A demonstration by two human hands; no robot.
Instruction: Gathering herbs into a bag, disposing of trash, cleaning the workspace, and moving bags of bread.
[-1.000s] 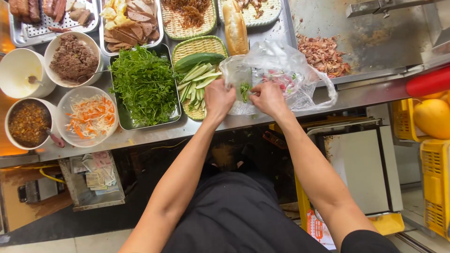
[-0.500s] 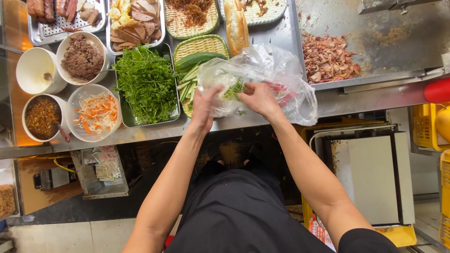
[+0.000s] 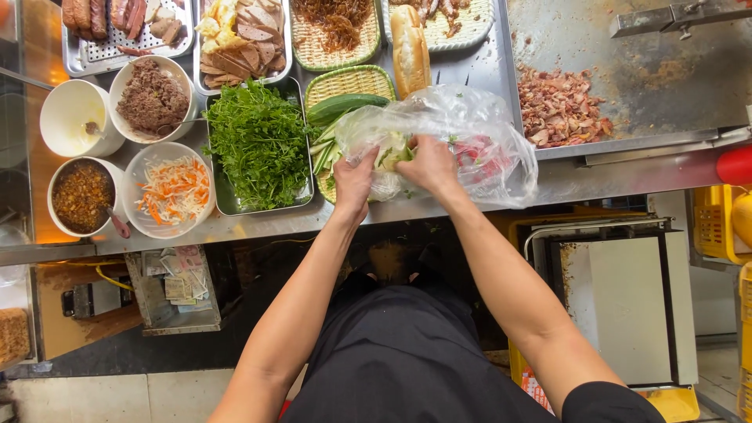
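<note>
Head view
Hands: 2, both over the front edge of the steel counter (image 3: 501, 70).
Left hand (image 3: 354, 178): fingers curled and pinching the left side of a clear plastic bag (image 3: 470, 117); thumb and fingers nearly closed on the film.
Right hand (image 3: 429, 166): fingers bent and pressed together on the bag's middle, gripping the plastic next to pale green leaves inside.
Plastic bag: 1, crumpled, lying on the counter between the cucumber basket (image 3: 348, 82) and the griddle (image 3: 650, 70); green and red pieces show through it.
Bowls: 4 round ones at the left; 1 with pale sauce (image 3: 78, 117), 1 with brown minced meat (image 3: 153, 98), 1 with dark chilli paste (image 3: 81, 196), 1 with shredded carrot and white radish (image 3: 171, 188).
Metal trays: 3; 1 of green herbs (image 3: 258, 145), 1 of sliced cold cuts (image 3: 239, 43), 1 of sausage pieces (image 3: 125, 23).
Woven baskets: 3; 1 with cucumber strips touching the bag, 1 with brown shreds (image 3: 337, 27), 1 at the top (image 3: 450, 23) partly cut off.
Bread roll (image 3: 410, 51): 1, lying lengthwise just above the bag.
Chopped meat (image 3: 560, 106): 1 pile on the griddle, just right of the bag.
</note>
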